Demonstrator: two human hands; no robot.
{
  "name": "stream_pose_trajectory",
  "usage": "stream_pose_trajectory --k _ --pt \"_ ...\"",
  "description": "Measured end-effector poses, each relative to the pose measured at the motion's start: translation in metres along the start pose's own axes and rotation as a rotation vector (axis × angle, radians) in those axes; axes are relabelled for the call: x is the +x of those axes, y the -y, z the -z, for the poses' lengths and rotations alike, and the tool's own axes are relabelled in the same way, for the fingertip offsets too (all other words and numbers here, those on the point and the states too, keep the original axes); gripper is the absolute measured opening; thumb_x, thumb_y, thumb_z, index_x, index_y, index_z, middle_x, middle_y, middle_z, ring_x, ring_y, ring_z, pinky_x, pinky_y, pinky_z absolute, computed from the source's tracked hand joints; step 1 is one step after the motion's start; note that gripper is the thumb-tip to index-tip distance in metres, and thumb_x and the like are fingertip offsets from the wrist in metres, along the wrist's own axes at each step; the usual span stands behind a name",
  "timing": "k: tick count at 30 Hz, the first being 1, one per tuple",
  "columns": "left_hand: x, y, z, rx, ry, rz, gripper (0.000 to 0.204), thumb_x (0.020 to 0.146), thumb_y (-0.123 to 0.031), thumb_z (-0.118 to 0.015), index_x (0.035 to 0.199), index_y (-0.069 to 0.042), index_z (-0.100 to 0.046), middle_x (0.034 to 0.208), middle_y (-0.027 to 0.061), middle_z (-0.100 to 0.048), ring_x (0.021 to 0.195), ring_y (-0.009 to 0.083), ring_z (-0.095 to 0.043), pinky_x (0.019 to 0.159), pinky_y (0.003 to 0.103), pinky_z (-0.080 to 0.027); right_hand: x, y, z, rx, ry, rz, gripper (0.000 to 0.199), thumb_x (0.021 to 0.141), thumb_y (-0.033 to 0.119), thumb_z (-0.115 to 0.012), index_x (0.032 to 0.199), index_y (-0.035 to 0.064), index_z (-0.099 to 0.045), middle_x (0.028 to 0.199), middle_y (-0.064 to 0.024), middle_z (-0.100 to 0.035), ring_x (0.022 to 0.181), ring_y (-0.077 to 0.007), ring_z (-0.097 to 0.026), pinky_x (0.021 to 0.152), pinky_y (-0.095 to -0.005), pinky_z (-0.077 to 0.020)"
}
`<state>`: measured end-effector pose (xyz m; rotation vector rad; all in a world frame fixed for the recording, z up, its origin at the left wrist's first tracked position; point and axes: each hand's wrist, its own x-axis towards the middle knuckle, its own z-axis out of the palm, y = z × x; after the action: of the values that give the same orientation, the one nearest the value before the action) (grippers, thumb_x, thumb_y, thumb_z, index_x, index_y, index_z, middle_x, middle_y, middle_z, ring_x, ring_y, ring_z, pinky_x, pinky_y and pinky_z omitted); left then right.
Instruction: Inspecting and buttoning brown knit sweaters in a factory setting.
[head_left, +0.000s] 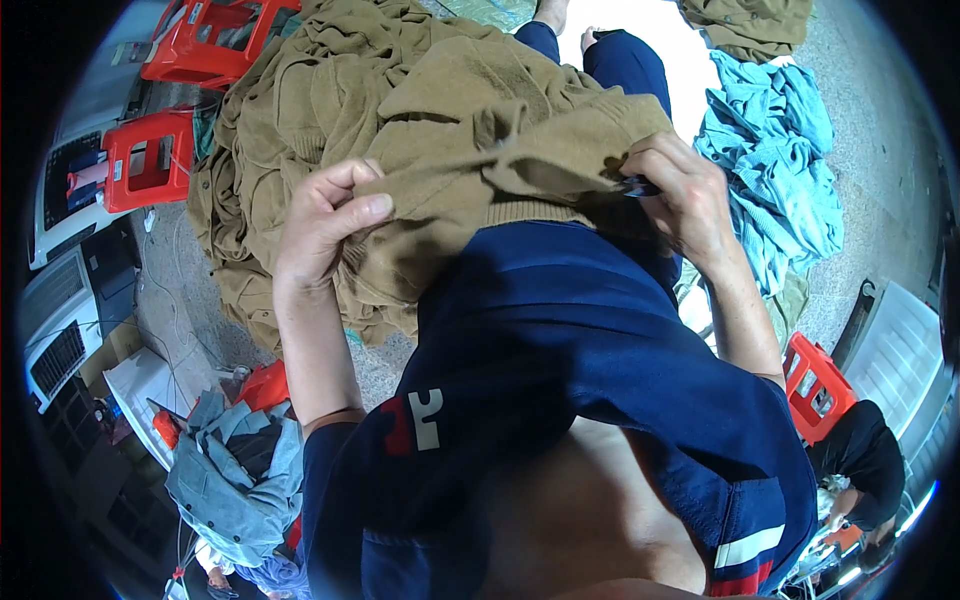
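Note:
A brown knit garment (440,190) with ribbed edging is stretched across my lap between both hands. My left hand (335,215) is closed on its left part, pinching the cloth between thumb and fingers. On the other side, my right hand (685,190) is curled at the garment's right end. A small dark tool (638,187) with a shiny edge pokes out from the right fingers; its kind is too hidden to tell. The cloth between the hands is raised in a fold, with a slightly blurred spot in the middle.
A big heap of brown knit garments (290,130) lies ahead and left. Light-blue garments (770,160) are piled at the right. Red plastic stools (150,160) stand at the left; grey clothes (235,490) lie behind. Another person in black (860,465) is at the lower right.

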<state>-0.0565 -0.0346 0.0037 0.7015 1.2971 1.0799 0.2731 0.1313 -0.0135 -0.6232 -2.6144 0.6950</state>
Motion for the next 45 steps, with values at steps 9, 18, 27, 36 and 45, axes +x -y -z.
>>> stream_pose_trajectory --k 9,18,27,36,45 --pt "0.039 -0.031 -0.093 -0.074 0.091 -0.161 0.017 0.089 -0.012 -0.067 0.099 0.000 -0.065 0.085 0.0005 -0.064 0.077 0.0051 -0.059 0.070 0.019 -0.048 0.046 0.038 -0.010 0.157 -0.412 0.401 0.030 0.064 -0.003 -0.065 0.094 0.0010 -0.064 0.084 -0.0101 -0.061 0.071 -0.0235 -0.064 0.057 -0.0317 -0.0505" --pt "0.055 -0.007 -0.088 -0.177 0.074 -0.173 0.016 0.092 -0.009 -0.063 0.102 0.003 -0.063 0.088 0.0007 -0.065 0.080 0.0039 -0.057 0.073 0.018 -0.047 0.027 0.020 -0.017 0.128 -0.230 0.369 0.035 0.064 -0.005 -0.068 0.099 0.0011 -0.060 0.085 -0.0089 -0.057 0.071 -0.0232 -0.062 0.056 -0.0305 -0.0507" --pt "0.046 -0.012 -0.101 -0.021 0.170 -0.084 0.025 0.091 -0.015 -0.065 0.107 0.004 -0.060 0.088 -0.0001 -0.061 0.084 0.0050 -0.054 0.076 0.021 -0.045 0.031 0.014 -0.040 0.078 -0.388 0.506 0.027 0.070 0.003 -0.069 0.095 -0.0004 -0.059 0.086 -0.0113 -0.059 0.066 -0.0216 -0.061 0.053 -0.0302 -0.0502" --pt "0.036 -0.009 -0.086 0.330 0.104 -0.421 0.024 0.079 -0.011 -0.076 0.093 -0.001 -0.059 0.081 0.0001 -0.058 0.075 0.0075 -0.053 0.067 0.024 -0.045 0.053 0.036 -0.031 0.351 -0.306 0.361 0.021 0.074 0.000 -0.068 0.090 0.0052 -0.056 0.099 -0.0098 -0.056 0.082 -0.0226 -0.062 0.063 -0.0320 -0.0518" --pt "0.028 -0.023 -0.088 0.789 0.003 -0.565 0.026 0.072 -0.003 -0.079 0.091 0.001 -0.062 0.086 0.0067 -0.063 0.079 0.0151 -0.062 0.069 0.028 -0.050 0.052 0.037 -0.045 0.347 -0.274 0.328 0.020 0.077 0.007 -0.072 0.086 0.0062 -0.055 0.094 -0.0064 -0.058 0.075 -0.0201 -0.063 0.057 -0.0293 -0.0511"
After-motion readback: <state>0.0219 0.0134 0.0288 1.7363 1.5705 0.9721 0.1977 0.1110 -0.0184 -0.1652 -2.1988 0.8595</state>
